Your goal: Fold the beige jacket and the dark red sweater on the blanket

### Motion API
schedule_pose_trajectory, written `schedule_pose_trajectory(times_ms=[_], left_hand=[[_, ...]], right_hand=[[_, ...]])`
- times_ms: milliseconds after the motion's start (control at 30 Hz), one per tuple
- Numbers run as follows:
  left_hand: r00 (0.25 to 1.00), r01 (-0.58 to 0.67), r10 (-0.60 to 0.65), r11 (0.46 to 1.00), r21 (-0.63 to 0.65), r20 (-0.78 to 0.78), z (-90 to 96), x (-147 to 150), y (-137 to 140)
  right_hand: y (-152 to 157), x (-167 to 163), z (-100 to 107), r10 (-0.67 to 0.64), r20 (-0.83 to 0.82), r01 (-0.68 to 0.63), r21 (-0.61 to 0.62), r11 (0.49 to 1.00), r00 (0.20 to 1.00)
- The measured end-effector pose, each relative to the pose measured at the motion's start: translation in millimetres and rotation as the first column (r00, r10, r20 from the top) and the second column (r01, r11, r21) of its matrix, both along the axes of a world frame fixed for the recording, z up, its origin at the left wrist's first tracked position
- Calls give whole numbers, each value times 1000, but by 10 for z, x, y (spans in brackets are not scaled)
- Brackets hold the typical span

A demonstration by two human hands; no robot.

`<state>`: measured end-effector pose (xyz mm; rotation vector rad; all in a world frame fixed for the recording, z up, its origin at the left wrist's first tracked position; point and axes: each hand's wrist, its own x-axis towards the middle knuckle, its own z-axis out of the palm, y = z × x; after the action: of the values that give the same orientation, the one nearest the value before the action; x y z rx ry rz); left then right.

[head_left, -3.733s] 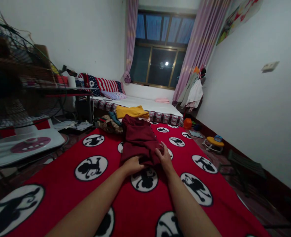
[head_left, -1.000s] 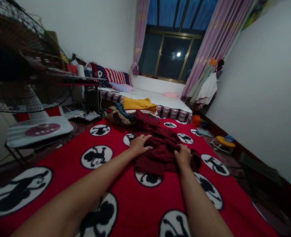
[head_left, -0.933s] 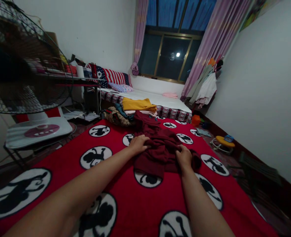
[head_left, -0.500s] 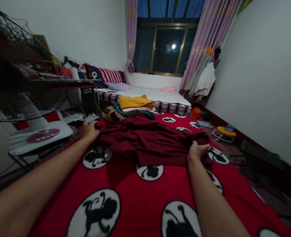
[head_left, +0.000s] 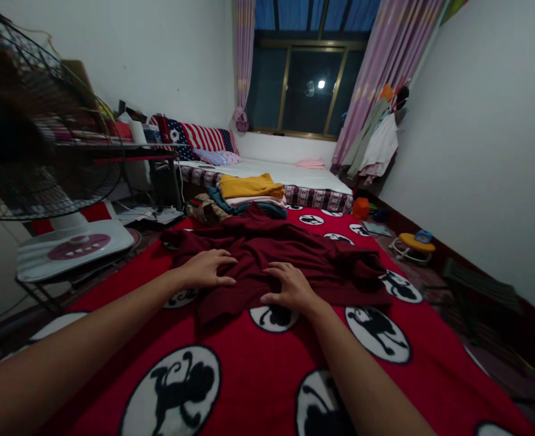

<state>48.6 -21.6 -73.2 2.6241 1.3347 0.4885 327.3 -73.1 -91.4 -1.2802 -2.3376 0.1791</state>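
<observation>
A dark red garment, long-sleeved by its look, lies spread and wrinkled (head_left: 313, 260) on a red blanket (head_left: 258, 363) with white ovals and black monkey figures. My left hand (head_left: 208, 268) is over the garment's left part, fingers apart and holding nothing. Close to it, my right hand (head_left: 290, 286) is above the lower middle edge, its thumb and fingers also spread. Whether the fingertips touch the cloth I cannot tell. Just beyond the garment sits a stack of folded clothes, with a mustard yellow piece (head_left: 252, 186) on top.
On the left, a fan (head_left: 36, 139) stands near a cluttered desk (head_left: 135, 146). A second bed (head_left: 272, 172) lies under the window. To the right are a yellow round stool (head_left: 415, 242), a dark folding stool (head_left: 480, 290) and clothes hanging by the curtain (head_left: 379, 145).
Both hands have let go of the garment's left and right sides and moved inward to its middle. The garment's left side has dropped flatter and nearer to me.
</observation>
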Motion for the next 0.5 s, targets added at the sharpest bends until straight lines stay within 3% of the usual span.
schedule_pose_trajectory(times_ms=[167,300,400,500], left_hand=[[998,-35,37,999,33,-58,10,29,1],[987,6,6,997,75,-162,88,157,-48],[985,-23,34,998,67,-172,204,251,-123],[998,-48,48,999,-17,31,345,451,-290]], right_hand=[[30,-37,36,-100,56,98,47,994,993],[35,-54,55,-88,61,83,73,994,994],[44,7,49,-145,-71,149,51,988,987],[91,141,25,-322,-318,345,15,939,892]])
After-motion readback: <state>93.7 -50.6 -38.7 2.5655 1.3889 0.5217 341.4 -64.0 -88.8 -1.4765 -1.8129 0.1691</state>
